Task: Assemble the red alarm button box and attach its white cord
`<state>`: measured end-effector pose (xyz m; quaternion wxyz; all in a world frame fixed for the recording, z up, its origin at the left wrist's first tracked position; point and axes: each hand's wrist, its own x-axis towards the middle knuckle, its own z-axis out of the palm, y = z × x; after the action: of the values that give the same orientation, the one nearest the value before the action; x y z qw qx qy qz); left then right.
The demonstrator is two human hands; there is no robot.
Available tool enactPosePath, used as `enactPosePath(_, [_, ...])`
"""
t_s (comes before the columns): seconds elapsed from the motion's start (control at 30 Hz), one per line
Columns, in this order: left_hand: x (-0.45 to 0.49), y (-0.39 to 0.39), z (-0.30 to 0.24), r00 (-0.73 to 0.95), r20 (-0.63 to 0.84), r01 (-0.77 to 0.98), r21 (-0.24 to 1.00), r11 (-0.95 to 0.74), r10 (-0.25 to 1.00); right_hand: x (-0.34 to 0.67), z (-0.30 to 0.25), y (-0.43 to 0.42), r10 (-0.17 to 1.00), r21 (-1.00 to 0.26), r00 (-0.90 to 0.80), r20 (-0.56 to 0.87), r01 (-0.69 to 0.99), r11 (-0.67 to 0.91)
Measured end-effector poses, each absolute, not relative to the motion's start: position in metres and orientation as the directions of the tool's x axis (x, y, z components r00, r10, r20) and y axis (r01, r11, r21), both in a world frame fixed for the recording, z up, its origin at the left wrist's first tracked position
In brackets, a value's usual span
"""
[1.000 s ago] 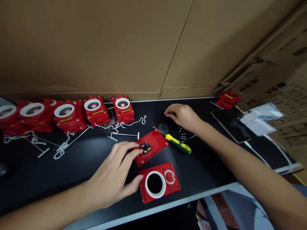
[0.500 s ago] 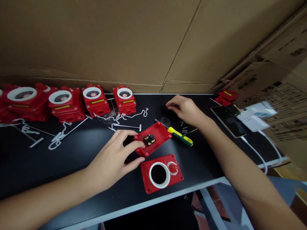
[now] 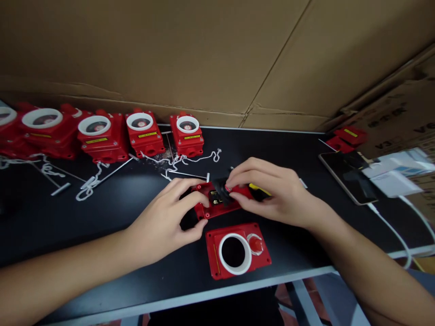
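Observation:
An open red box base (image 3: pixel 217 207) with a small black and gold part inside lies in the middle of the black table (image 3: pixel 136 235). My left hand (image 3: pixel 170 222) grips its left end with thumb and fingers. My right hand (image 3: pixel 272 192) is curled over the base's right end, its fingertips pinched on a small dark piece that I cannot make out. A red lid (image 3: pixel 238 253) with a white ring and a red button lies flat just in front of the base, untouched. A yellow and green screwdriver (image 3: pixel 260 189) is mostly hidden under my right hand.
Several closed red boxes (image 3: pixel 142 131) stand in a row at the back left, with white cord scraps (image 3: pixel 91 183) and metal rods before them. A phone (image 3: pixel 350 174), a white charger and cable lie at the right. Cardboard walls stand behind. The table's front edge is close.
My right hand came from the back of the table to the red base and closed over its right end. My left hand kept its hold on the base. The view shifted a little.

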<state>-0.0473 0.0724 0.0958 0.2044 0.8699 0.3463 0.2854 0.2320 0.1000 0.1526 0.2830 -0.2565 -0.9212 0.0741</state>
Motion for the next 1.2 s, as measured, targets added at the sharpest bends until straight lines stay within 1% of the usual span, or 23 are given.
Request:
enactPosePath(0.2, [-0.048,0.072,0.098,0.6,0.36,0.483,0.548,-0.683,0.714,0.23,0.147,0.099,0.495,-0.241,-0.721,0.486,0.433,0.868])
enactPosePath(0.57, [-0.047,0.072,0.099,0.602,0.366,0.487,0.536,-0.689,0.71,0.221,0.141,0.094,0.476,-0.238,-0.689,0.547,0.418,0.877])
enactPosePath(0.73, [-0.048,0.073,0.095,0.585,0.351,0.488,0.568,-0.663,0.731,0.221,0.134,0.094,0.443,-0.191,-0.683,0.581,0.414,0.89])
enactPosePath(0.87, [-0.049,0.072,0.091,0.56,0.337,0.495,0.596,-0.632,0.756,0.217,0.131,0.092,0.455,-0.204,-0.659,0.599,0.424,0.883])
enactPosePath(1.0, [-0.049,0.071,0.09,0.557,0.319,0.511,0.597,-0.619,0.767,0.22,0.139,0.092,0.475,-0.243,-0.658,0.584,0.417,0.876])
enactPosePath(1.07, [-0.05,0.07,0.09,0.553,0.313,0.517,0.598,-0.613,0.772,0.23,0.146,0.097,0.506,-0.278,-0.582,0.637,0.439,0.855])
enactPosePath(1.13, [-0.05,0.07,0.09,0.547,0.306,0.525,0.6,-0.604,0.78,0.247,0.151,0.108,0.57,-0.34,-0.405,0.715,0.511,0.789])
enactPosePath(1.17, [-0.051,0.069,0.09,0.544,0.302,0.527,0.603,-0.599,0.783,0.257,0.151,0.115,0.624,-0.392,-0.313,0.716,0.559,0.731])
enactPosePath(1.2, [-0.051,0.069,0.09,0.543,0.297,0.528,0.606,-0.595,0.785,0.267,0.151,0.124,0.7,-0.435,-0.288,0.654,0.614,0.659])
